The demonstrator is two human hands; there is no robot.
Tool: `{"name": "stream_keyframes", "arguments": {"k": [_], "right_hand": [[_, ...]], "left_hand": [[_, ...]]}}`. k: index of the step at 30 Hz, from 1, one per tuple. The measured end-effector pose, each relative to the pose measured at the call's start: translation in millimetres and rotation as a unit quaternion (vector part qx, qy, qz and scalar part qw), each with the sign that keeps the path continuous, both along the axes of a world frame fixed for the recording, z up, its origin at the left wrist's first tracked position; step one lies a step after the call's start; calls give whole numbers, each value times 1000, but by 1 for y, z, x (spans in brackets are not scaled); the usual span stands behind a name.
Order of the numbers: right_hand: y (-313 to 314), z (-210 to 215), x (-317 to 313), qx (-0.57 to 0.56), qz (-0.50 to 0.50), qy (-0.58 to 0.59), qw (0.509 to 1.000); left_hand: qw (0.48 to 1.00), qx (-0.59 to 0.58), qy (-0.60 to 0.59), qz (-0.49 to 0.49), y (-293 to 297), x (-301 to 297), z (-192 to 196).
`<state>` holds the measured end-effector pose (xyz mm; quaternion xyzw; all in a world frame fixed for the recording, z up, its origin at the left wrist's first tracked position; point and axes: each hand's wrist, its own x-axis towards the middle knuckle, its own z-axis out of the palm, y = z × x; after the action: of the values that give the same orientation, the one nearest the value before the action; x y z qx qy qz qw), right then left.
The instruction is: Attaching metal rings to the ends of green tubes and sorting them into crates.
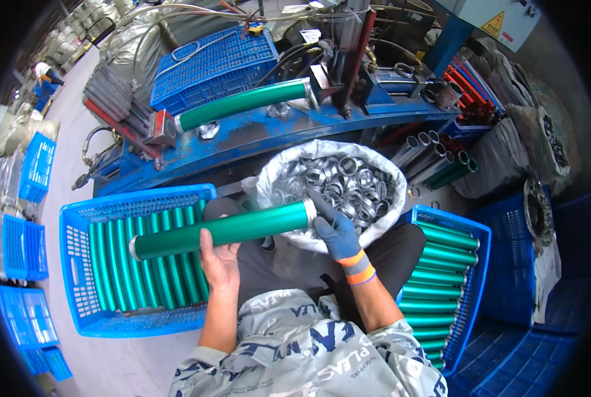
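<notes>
A shiny green metal tube (pixel 249 226) with a silver ring at each end lies across in front of me, its right end a little higher. My bare left hand (pixel 221 259) is closed round it from below, near the middle, thumb on the near side. On my right hand (pixel 335 230) is a dark blue glove with an orange and grey cuff. Its fingers are closed on the tube's right end, at the silver end ring (pixel 309 212). Just beyond sits a white-lined round container (pixel 266 188) heaped with loose metal rings (pixel 354 197).
Blue crates of green tubes stand at left (pixel 70 264) and right (pixel 486 264). Ahead, a blue machine bench (pixel 242 147) carries another green tube (pixel 242 106) between its end fixtures. Bare and green tubes (pixel 434 155) lie beneath its right side. Blue crates (pixel 209 66) stand behind it.
</notes>
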<state>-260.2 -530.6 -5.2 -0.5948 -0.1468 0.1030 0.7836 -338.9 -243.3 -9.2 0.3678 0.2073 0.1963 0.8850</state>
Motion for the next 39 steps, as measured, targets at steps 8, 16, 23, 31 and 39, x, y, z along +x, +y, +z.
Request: {"name": "stream_keyframes", "arguments": {"k": [8,16,23,31,39], "right_hand": [[-4,2,19,-6,25,54,998],[34,23,14,60,14,-19,998],[39,18,12,-46,-54,-96,993],[39,28,11,49,-33,15,998],[36,25,17,-37,-86,-41,995]], "left_hand": [[998,52,-27,7,-10,6,4],[994,65,-80,-37,3,10,10],[995,49,-73,-44,5,9,7],[997,-2,-51,-55,1,12,-8],[997,15,-55,-45,-10,15,-7]]}}
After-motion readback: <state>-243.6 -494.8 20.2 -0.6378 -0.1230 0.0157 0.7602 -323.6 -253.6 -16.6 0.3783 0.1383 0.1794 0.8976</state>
